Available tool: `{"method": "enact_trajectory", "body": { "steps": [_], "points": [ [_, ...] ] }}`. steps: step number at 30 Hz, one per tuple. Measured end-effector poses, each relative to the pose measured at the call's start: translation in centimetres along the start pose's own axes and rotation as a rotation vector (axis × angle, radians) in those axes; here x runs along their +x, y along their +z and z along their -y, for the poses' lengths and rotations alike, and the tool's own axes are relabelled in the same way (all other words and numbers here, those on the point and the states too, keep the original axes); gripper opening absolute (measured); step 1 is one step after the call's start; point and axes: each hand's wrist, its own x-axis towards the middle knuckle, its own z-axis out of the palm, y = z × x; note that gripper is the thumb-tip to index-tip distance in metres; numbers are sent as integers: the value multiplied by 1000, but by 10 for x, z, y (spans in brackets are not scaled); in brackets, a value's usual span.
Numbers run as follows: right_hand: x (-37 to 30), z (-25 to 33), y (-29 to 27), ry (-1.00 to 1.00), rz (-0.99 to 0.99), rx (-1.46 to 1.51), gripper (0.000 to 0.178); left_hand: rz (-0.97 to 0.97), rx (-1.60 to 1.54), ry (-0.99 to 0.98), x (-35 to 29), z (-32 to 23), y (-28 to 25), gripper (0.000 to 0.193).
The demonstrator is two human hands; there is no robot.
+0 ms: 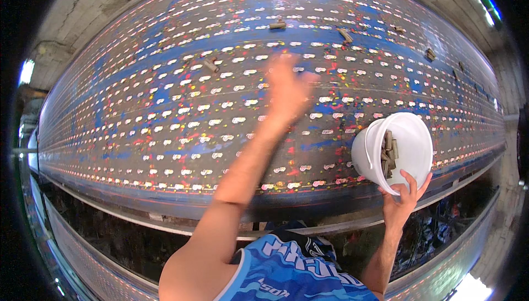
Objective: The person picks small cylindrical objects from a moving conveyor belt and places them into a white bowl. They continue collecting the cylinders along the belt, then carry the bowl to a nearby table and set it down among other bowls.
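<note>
My left hand (289, 89) is stretched out over a wide dark surface (182, 102) printed with rows of small pale marks and coloured dots. Motion blurs its fingers, so I cannot make out whether they hold anything. Beyond it lies a short brownish-grey cylinder (277, 25), and another such cylinder (210, 65) rests to its left. On the right, my right hand (401, 196) grips the near rim of a white plastic bucket (414, 141), tilted so that its mouth shows. Several similar cylinders (389, 155) sit inside the bucket.
More small brownish pieces lie farther off: one piece (345, 35) beyond the bucket, another (430, 54) toward the far right. A metal rail (341, 226) runs along the surface's near edge, close to my body. Concrete walls (93, 3) stand behind.
</note>
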Motion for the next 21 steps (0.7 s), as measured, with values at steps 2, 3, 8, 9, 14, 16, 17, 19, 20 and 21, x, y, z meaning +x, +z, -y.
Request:
{"method": "enact_trajectory", "body": {
  "steps": [2,3,8,9,14,16,17,19,20,21],
  "points": [
    [-4,-4,-2,10,13,-28,34,26,423,-61,46,89,-55,62],
    [2,-2,-4,4,20,-29,31,-57,609,-110,50,135,-75,67],
    [19,13,-8,58,83,-39,28,274,697,-252,60,226,-104,47],
    [18,15,-7,59,93,-38,28,299,644,-235,59,239,-103,42],
    [2,6,-7,95,93,-41,29,276,525,-196,95,227,-83,24],
    [2,6,-8,104,84,-35,29,259,322,-239,127,206,-69,23],
    [1,5,-7,114,81,-21,29,227,268,-138,141,196,-55,23],
    [1,7,-7,141,72,-6,28,177,225,22,165,167,-17,23],
    [0,5,-7,148,70,7,28,157,234,81,175,148,8,22],
    [-1,3,-8,152,68,21,28,133,244,138,187,137,27,23]
  ]
}}
